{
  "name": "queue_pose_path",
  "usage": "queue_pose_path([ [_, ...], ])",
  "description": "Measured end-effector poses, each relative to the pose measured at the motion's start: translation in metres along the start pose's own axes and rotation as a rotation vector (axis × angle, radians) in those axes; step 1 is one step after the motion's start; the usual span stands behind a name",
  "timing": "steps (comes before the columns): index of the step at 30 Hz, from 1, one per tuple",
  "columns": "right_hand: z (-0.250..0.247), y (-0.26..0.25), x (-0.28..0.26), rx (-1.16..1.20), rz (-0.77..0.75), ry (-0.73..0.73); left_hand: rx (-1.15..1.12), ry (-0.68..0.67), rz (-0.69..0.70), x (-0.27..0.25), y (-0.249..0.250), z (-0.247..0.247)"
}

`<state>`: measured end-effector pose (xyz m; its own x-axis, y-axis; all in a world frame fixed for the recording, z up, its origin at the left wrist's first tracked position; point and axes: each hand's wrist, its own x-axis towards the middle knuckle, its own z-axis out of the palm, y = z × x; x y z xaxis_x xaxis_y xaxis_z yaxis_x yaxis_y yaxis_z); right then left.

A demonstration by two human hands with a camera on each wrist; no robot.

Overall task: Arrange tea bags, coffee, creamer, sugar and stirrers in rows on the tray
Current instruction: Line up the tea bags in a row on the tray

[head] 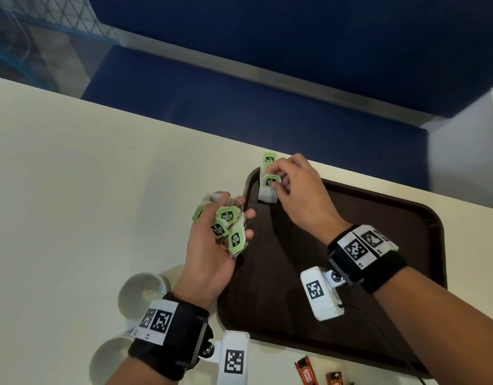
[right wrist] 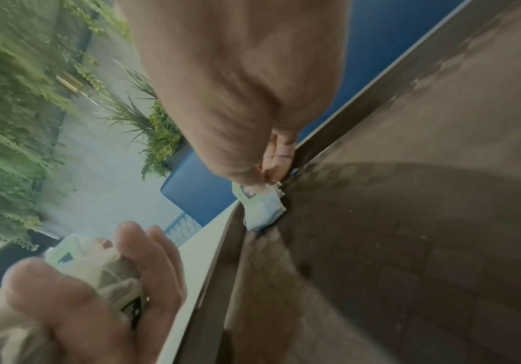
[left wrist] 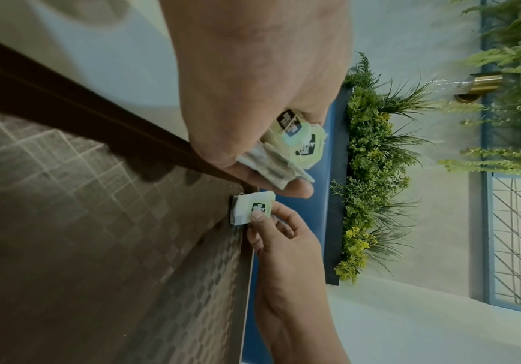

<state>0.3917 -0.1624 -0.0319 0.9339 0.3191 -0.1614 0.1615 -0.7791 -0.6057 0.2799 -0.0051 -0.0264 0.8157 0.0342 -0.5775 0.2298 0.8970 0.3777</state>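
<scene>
A dark brown tray [head: 378, 218] lies on the pale table, its textured floor [left wrist: 97, 221] filling both wrist views. My left hand [head: 212, 240] hovers over the tray's left rim, palm up, and grips a bunch of green-tagged tea bags [head: 228, 226] [left wrist: 293, 147] [right wrist: 97, 268]. My right hand [head: 278, 182] is at the tray's far left corner. It pinches one tea bag [head: 267, 190] [left wrist: 250, 209] [right wrist: 262, 209] whose paper pouch touches the tray floor. Another green tag [head: 269, 159] shows just past the rim behind it.
Two white cups [head: 142, 293] [head: 109, 359] stand on the table left of my left wrist. Red-brown sachets [head: 306, 373] lie near the tray's front edge. A blue bench [head: 267, 112] runs beyond the table's far edge. Plants [left wrist: 371, 172] line the wall.
</scene>
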Motion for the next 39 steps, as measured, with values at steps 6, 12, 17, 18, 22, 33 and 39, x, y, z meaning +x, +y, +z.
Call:
queue_pose_path([
  [6,0.002,0.003,0.001,0.032,-0.038,0.021,0.025,0.002,-0.009,0.001,-0.003,0.001],
  [12,0.005,0.003,-0.002,0.102,0.005,0.120,0.038,0.015,-0.002,0.001,-0.002,0.002],
  [17,0.008,0.005,-0.016,0.225,0.167,0.186,0.039,0.025,-0.005,0.000,-0.001,0.000],
  [18,0.010,0.005,-0.018,0.250,0.195,0.177,0.036,0.021,-0.005,0.000,-0.001,-0.001],
  [22,0.017,0.001,-0.023,0.337,0.263,0.184,0.033,0.015,-0.005,0.001,-0.002,0.002],
  [33,0.027,-0.003,-0.024,0.469,0.332,0.214,0.058,0.018,-0.006,0.000,0.000,0.003],
  [39,0.028,-0.004,-0.023,0.468,0.309,0.232,0.066,0.022,0.003,0.000,0.002,0.003],
])
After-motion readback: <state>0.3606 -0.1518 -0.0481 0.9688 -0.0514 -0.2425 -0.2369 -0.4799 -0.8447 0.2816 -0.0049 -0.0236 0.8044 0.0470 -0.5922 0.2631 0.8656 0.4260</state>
